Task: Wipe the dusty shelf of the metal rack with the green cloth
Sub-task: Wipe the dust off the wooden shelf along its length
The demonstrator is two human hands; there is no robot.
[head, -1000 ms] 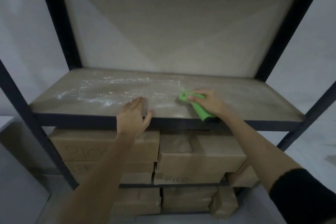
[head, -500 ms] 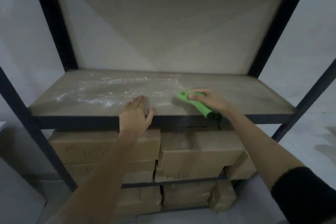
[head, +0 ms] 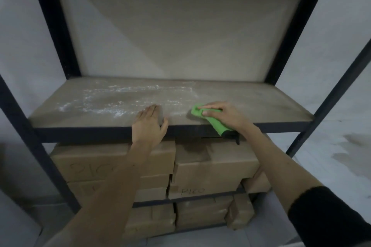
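The wiping is under way: the right hand (head: 221, 115) presses the green cloth (head: 200, 113) flat on the shelf (head: 261, 104) near its front edge, fingers closed over it, one end of the cloth trailing over the lip. White dust (head: 120, 100) lies to the left, uncleared. The next stroke probably needs to sweep leftward through it. The left hand (head: 149, 125) rests flat and empty on the front edge, fingers spread, forearm reaching up.
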